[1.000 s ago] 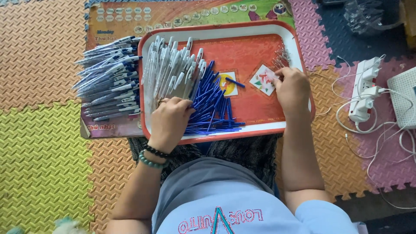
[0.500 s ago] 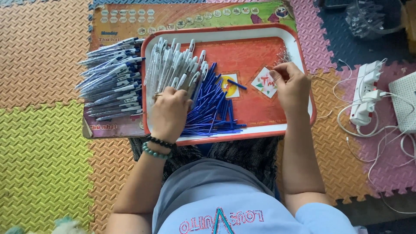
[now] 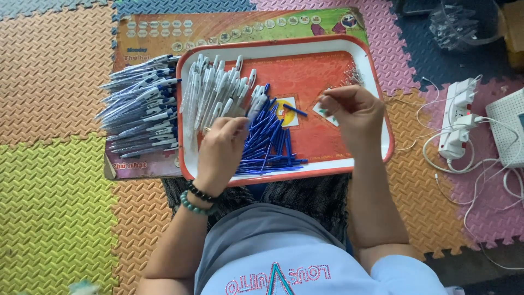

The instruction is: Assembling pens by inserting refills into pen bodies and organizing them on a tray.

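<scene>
Head view, looking down at a red tray (image 3: 376,87) with a white rim, set on a printed board (image 3: 164,27) on the foam floor mats (image 3: 54,98).

Left hand (image 3: 221,147) is over the tray's near-left part, fingers curled down onto the spot where the white pen barrels (image 3: 213,93) meet the blue refills (image 3: 270,147). It seems to be gripping one barrel near its fingertips, but exactly what it holds cannot be told. The wrist wears two bead bracelets (image 3: 197,198), one dark and one green.

White pen barrels lie in a fanned heap along the tray's left side, running from the far-left corner toward the left hand. Blue refills are bunched in the near-middle of the tray, just right of the left hand and touching it, reaching down to the near rim.

Right hand (image 3: 349,112) is over the right half of the tray, fingers pinched shut on something small and thin; too small to name. Under it lies a small white card (image 3: 322,112). Tiny metal springs (image 3: 352,74) sit in the far-right corner, just beyond the right hand.

Off the tray, a stack of assembled blue-and-white pens (image 3: 142,104) lies on the board along the tray's left edge, well apart from the right hand. A white power strip (image 3: 457,117) with cables lies on the mats to the right.
</scene>
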